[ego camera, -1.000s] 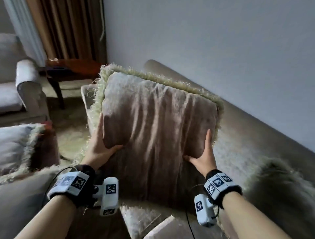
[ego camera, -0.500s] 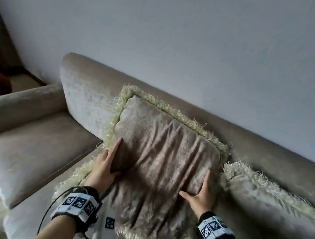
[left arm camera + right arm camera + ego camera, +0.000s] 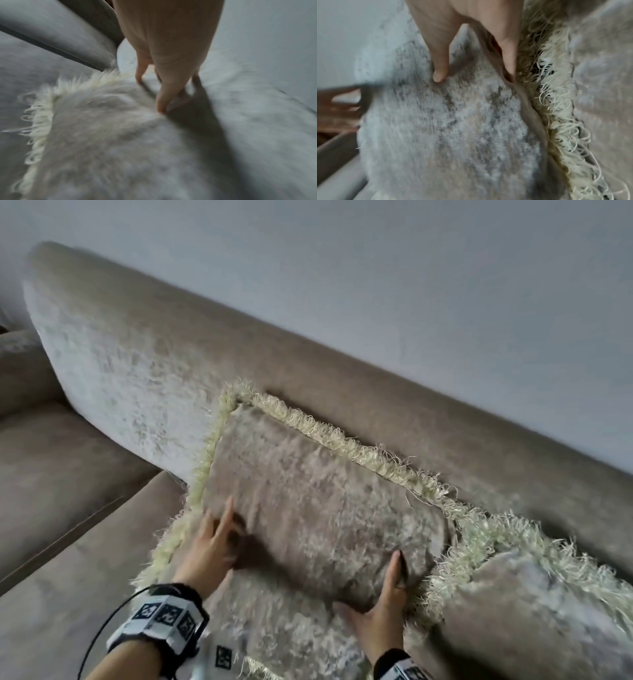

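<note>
A beige velvet cushion [image 3: 318, 501] with a cream fringe leans against the sofa backrest [image 3: 137, 364]. My left hand [image 3: 209, 546] lies on its left side, fingers straight and touching the fabric. The blurred left wrist view shows that hand [image 3: 163, 81] with its fingertips on the cushion [image 3: 102, 135]. My right hand [image 3: 383, 601] holds the cushion's lower right edge. In the right wrist view that hand [image 3: 475, 73] has its thumb on the cushion's face [image 3: 453, 121] and a finger tucked into the seam by the fringe.
A second fringed cushion [image 3: 531, 611] leans against the backrest just to the right, its fringe touching the first; it also fills the right of the right wrist view [image 3: 599, 81]. The sofa seat [image 3: 68, 577] stretches left toward an armrest [image 3: 20, 364]. A plain wall [image 3: 411, 285] rises behind.
The cushion went from held up in the air to down against the backrest beside the second cushion. My left hand has slid onto its face with looser, straighter fingers.
</note>
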Demonstrator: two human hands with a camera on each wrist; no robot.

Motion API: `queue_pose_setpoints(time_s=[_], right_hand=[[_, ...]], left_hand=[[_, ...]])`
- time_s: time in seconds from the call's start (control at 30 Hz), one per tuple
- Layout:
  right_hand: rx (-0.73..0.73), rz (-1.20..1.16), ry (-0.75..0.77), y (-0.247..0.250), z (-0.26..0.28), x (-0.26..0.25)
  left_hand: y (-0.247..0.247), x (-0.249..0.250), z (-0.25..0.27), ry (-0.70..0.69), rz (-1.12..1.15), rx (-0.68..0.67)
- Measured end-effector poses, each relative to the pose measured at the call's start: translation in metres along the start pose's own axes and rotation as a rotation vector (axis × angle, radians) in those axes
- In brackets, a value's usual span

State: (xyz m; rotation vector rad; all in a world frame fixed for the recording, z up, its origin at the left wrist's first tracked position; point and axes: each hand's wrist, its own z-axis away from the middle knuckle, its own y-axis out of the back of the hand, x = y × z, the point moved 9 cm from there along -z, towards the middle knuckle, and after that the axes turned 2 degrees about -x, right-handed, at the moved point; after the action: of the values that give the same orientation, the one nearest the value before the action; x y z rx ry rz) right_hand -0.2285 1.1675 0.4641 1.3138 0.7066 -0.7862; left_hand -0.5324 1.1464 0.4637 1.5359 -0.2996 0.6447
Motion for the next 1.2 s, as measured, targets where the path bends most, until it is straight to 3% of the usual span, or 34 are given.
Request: queue_pose_setpoints(time_s=[0.07,0.13,0.3,0.37,0.43,0.6,0.77,0.97,1.07,1.2], right_hand=[[-0.032,0.126,-0.021,-0.01,-0.001,0.0],[-0.055,0.214,-0.069,-0.014,-0.003,0.001],[-0.067,0.396,-0.135,-0.006,0.004,0.001],[0.081,0.565,-0.008,0.009,0.011,-0.013],[0.168,0.59,0.09,0.018,0.016,-0.025],[0.125,0.768,0.327,-0.005,0.017,-0.078],[-0.012,0.939,0.245,-0.029,0.005,-0.07],[0.06,0.912,0.313,-0.027,0.009,-0.1],[-0.033,0.854,0.344,-0.042,0.018,-0.125],[-0.309,0.728,0.44,-0.088,0.05,-0.177]], left_hand=[[-0.019,0.019,-0.011,-0.032,-0.011,-0.156],[-0.027,0.026,-0.017,0.026,-0.071,-0.245],[-0.012,0.022,-0.012,0.003,-0.027,-0.161],[0.005,0.016,-0.011,0.043,-0.05,-0.054],[0.019,0.015,-0.012,0.088,-0.054,0.032],[0.011,0.052,-0.016,0.053,-0.219,-0.056],[-0.005,0.058,-0.016,0.055,-0.216,-0.099],[0.03,0.048,0.004,0.101,-0.218,-0.036],[0.062,0.031,0.03,0.165,-0.135,0.043],[0.127,-0.005,0.093,0.29,0.02,0.233]])
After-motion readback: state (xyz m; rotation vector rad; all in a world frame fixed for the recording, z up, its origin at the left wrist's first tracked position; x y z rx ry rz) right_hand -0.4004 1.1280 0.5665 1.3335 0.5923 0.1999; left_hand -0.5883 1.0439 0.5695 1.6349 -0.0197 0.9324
